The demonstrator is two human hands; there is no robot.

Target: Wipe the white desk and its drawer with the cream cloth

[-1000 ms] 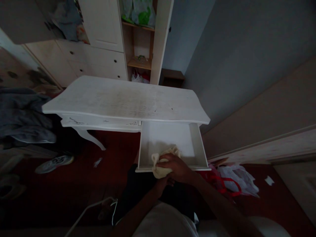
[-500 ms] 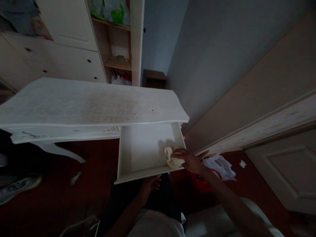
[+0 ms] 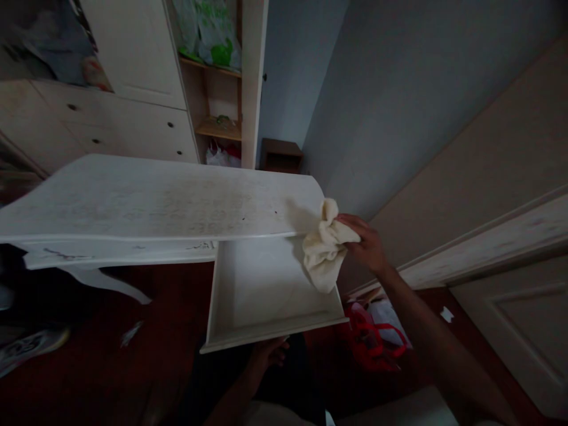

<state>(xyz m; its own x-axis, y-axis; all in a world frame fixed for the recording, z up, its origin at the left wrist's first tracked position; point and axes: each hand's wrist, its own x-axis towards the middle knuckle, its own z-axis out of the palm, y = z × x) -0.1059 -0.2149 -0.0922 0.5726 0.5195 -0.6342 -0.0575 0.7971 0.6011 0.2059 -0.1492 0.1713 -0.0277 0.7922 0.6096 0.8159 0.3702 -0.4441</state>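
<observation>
My right hand (image 3: 366,242) grips a crumpled cream cloth (image 3: 326,251) above the right side of a pulled-out white drawer (image 3: 261,284). The cloth hangs down in folds, partly over the drawer's right wall and close to the tabletop's right corner. No contents show inside the drawer. Below the drawer's front edge, in dark shadow, is my left hand (image 3: 269,353), its fingers curled and its upper part against or just under the drawer front. What those fingers hold, if anything, is hidden. The drawer belongs to a white desk (image 3: 133,189) with brownish stains on its top.
A white cabinet (image 3: 133,118) and open shelves with plastic bags (image 3: 213,41) stand behind the desk. A red bag (image 3: 373,340) lies on the floor at right, by a white door (image 3: 523,325). A person's shoe (image 3: 33,349) shows at left.
My right hand has lifted the cloth from the drawer's front right corner, up and away toward the tabletop, and the cloth now hangs loose. My left hand stays below the drawer front.
</observation>
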